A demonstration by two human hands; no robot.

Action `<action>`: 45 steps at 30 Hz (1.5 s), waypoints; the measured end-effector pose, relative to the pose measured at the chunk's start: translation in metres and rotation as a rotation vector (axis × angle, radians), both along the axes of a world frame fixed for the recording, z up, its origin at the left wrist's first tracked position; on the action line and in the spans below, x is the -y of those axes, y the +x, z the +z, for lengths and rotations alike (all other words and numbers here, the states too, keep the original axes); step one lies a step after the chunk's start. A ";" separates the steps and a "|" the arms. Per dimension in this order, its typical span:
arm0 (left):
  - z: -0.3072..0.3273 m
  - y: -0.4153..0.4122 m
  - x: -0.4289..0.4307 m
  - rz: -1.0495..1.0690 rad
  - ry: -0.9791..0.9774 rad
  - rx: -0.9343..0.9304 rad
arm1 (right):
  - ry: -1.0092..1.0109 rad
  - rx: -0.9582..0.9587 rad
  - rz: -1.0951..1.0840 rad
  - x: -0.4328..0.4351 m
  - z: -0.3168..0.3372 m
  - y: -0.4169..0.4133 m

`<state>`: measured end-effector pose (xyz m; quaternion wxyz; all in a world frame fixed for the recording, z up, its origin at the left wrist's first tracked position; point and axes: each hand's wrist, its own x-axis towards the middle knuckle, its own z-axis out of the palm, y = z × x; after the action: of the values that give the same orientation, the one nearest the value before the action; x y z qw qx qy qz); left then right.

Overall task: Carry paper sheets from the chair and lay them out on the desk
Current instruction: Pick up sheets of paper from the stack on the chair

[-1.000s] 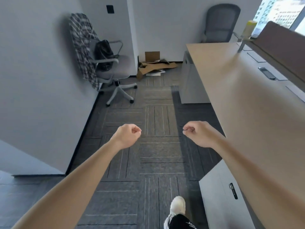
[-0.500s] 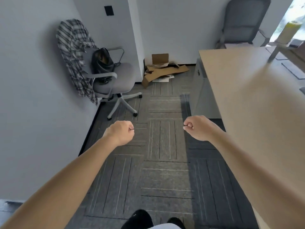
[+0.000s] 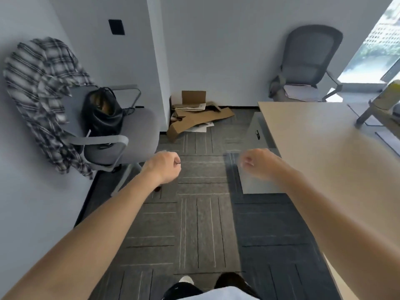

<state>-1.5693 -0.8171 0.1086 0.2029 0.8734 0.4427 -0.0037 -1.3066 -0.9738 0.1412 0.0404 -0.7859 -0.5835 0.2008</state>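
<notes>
Way out ahead of the right hand (image 3: 257,164), past the far end of the pale wood worktop (image 3: 313,144), sits the grey mesh-back office chair (image 3: 311,53) with a stack of white paper sheets (image 3: 300,93) on its seat. Only the head view to go on, so here goes.

Both hands are out front over the grey carpet-tile floor (image 3: 201,224), well apart from that chair. The left hand (image 3: 164,167) is balled into a fist with nothing in it. The right hand is blurry but looks curled the same way, and empty too.

The worktop runs along just right of the right hand, and the part I can see has no sheets on it.

Off left of the left hand is a grey swivel chair (image 3: 134,131) with a black-and-white plaid shirt (image 3: 43,83) and a black leather bag (image 3: 101,113). I can't spot any paper there.

So I'd say basically nothing's done yet: getting to the far chair, grabbing the stack, carrying it back and laying it out are all left.
</notes>
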 end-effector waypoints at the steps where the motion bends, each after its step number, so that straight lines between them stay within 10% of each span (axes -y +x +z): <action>1: 0.004 0.015 -0.022 -0.019 -0.001 0.012 | 0.014 -0.020 -0.026 -0.018 0.004 0.010; 28: 0.000 0.503 -0.596 -0.236 0.033 -0.056 | -0.086 0.115 -0.155 -0.563 -0.041 0.481; 45: -0.008 0.980 -0.787 -0.796 -0.026 -0.185 | -0.089 0.035 -0.780 -0.635 -0.073 0.824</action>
<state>-0.5891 -0.0304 0.1010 0.1561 0.9698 0.0865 -0.1662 -0.4828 -0.3389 0.0682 0.0694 -0.9530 -0.2321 0.1821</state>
